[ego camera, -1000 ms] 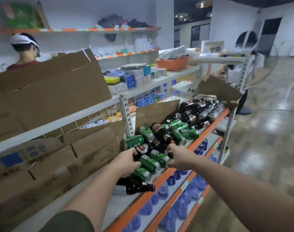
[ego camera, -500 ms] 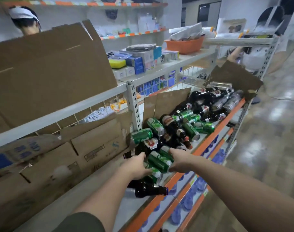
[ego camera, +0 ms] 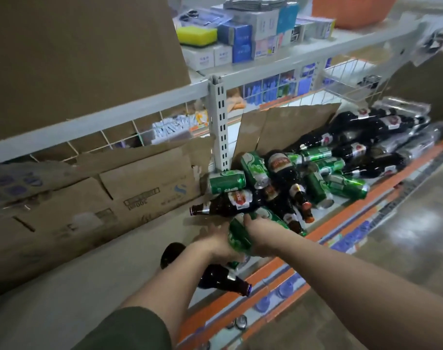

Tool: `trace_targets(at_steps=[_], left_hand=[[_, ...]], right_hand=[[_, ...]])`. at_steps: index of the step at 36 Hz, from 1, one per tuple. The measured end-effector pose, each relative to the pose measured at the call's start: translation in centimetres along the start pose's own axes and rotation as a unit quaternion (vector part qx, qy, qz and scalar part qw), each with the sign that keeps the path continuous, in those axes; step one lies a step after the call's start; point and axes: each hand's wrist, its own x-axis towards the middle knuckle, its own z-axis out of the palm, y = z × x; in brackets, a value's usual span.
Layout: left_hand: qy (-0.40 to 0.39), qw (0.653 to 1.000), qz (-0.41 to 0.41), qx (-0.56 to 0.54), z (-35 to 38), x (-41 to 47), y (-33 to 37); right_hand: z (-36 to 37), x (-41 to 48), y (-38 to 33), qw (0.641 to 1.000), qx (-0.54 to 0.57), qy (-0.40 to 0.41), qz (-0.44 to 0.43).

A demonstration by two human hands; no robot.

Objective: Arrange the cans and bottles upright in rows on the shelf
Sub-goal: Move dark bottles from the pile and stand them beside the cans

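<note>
A heap of green cans (ego camera: pixel 346 186) and dark brown bottles (ego camera: pixel 283 173) lies on its side on the grey shelf (ego camera: pixel 94 279) with the orange front edge. Both hands meet at the heap's near end. My left hand (ego camera: pixel 216 245) and my right hand (ego camera: pixel 262 232) grip one green can (ego camera: pixel 238 236) between them, from the left and the right. Under my left forearm lies a dark bottle (ego camera: pixel 220 279), neck pointing toward the shelf edge. Another bottle (ego camera: pixel 228 202) lies just behind the held can.
Flattened cardboard boxes (ego camera: pixel 129 195) lean along the shelf's back at the left. A white slotted upright (ego camera: pixel 219 127) stands behind the heap. More cardboard (ego camera: pixel 286 125) sits behind the cans. Lower shelves with blue bottles (ego camera: pixel 286 291) run below the orange edge.
The camera has tilted down and moved closer. My hands have closed in on one green can at the near end of the heap and lifted it slightly toward me.
</note>
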Motion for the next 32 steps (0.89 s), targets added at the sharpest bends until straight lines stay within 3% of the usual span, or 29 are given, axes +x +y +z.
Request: trace_targets(at_steps=[4, 12, 16, 26, 32], left_hand=[[-0.058, 0.995, -0.044, 0.065, 0.2, 1.0, 0.3], [-0.079, 0.987, -0.079, 0.112, 0.6, 1.6, 0.6], [-0.044, 0.99, -0.079, 0.105, 0.4, 1.4, 1.0], [0.057, 0.99, -0.127, -0.031, -2.6, -0.7, 0.1], [0.153, 0.959, -0.099, -0.219, -6.2, -1.8, -0.9]], right_hand=[[0.8, 1.0, 0.8, 0.998, -0.053, -0.016, -0.028], [1.5, 2.3, 0.6, 0.995, -0.084, 0.043, -0.031], [1.9, 2.4, 0.4, 0.995, -0.076, 0.055, -0.017], [0.4, 2.6, 0.3, 0.999, 0.009, 0.036, -0.039], [-5.2, 2.9, 0.6, 0.992, 0.055, 0.061, -0.092]])
